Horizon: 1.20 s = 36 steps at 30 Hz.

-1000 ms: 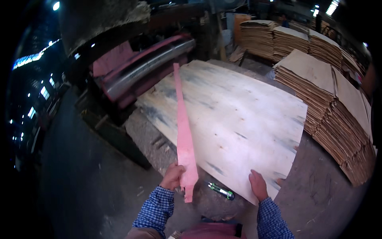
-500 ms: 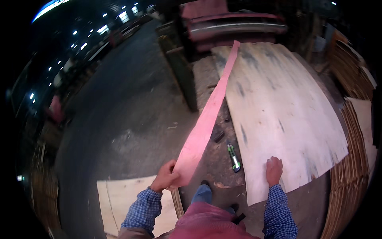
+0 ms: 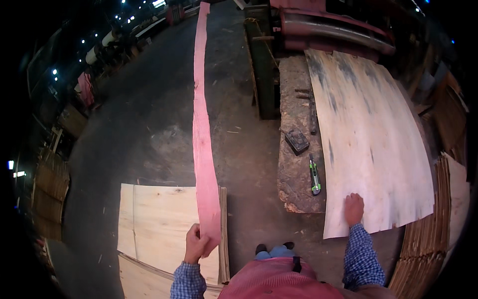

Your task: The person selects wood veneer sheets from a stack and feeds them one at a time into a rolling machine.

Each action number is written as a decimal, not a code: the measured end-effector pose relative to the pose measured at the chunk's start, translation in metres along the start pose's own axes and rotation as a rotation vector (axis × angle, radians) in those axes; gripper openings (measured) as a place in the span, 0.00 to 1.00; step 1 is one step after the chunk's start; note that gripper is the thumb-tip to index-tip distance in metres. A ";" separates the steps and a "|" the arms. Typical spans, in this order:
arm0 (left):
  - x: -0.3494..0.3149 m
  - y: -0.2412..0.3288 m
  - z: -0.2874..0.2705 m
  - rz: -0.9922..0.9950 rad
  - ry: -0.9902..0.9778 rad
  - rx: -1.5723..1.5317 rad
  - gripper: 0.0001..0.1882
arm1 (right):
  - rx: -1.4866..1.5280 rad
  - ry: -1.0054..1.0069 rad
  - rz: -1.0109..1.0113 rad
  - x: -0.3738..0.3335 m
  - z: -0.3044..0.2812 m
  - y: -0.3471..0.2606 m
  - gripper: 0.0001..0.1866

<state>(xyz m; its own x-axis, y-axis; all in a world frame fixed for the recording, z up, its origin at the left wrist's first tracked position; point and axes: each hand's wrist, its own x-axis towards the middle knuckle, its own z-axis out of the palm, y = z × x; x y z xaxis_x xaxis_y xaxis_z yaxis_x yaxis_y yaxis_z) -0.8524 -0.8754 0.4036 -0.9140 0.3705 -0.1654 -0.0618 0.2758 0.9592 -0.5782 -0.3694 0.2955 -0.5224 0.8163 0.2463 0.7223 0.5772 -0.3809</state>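
A long, narrow pink strip of veneer [image 3: 201, 127] is pinched at its near end by my left hand [image 3: 195, 243]. From there it stretches far forward over the dark floor. On the right, my right hand [image 3: 354, 209] lies on the near part of a large pale veneer sheet [image 3: 373, 139] with grey streaks. Its fingers are curled in, and nothing shows in them. The sheet covers most of a rough, worn bench [image 3: 294, 187]. Along the bench's bare left side lie a green and black utility knife [image 3: 314, 175] and a dark block-like object [image 3: 297, 141].
Below the strip stands a stack of pale veneer sheets [image 3: 159, 209]. A pink machine with a long metal roller [image 3: 333, 29] is beyond the bench, beside a dark upright frame [image 3: 261, 65]. More stacked veneer [image 3: 423, 239] borders the right side.
My left hand has swung the strip leftward, off the pale sheet's far corner and out over the floor. The right hand stays on the sheet while the view has turned left.
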 end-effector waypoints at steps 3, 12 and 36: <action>0.043 -0.028 0.016 0.015 -0.006 -0.030 0.09 | 0.063 -0.016 -0.005 -0.027 -0.013 -0.008 0.17; 0.151 -0.155 0.114 -0.633 -0.159 -0.039 0.36 | 0.238 -0.073 0.058 -0.124 -0.084 -0.028 0.15; -0.151 -0.004 0.291 -0.394 0.054 -0.214 0.45 | 0.516 -0.157 0.006 -0.128 -0.254 0.226 0.19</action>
<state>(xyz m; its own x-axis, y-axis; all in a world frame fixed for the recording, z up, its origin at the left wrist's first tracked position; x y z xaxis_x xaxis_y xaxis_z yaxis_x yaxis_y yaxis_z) -0.5977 -0.6744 0.3580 -0.8234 0.2253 -0.5208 -0.4855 0.1952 0.8522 -0.2327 -0.3382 0.4046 -0.6091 0.7836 0.1222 0.4290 0.4552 -0.7802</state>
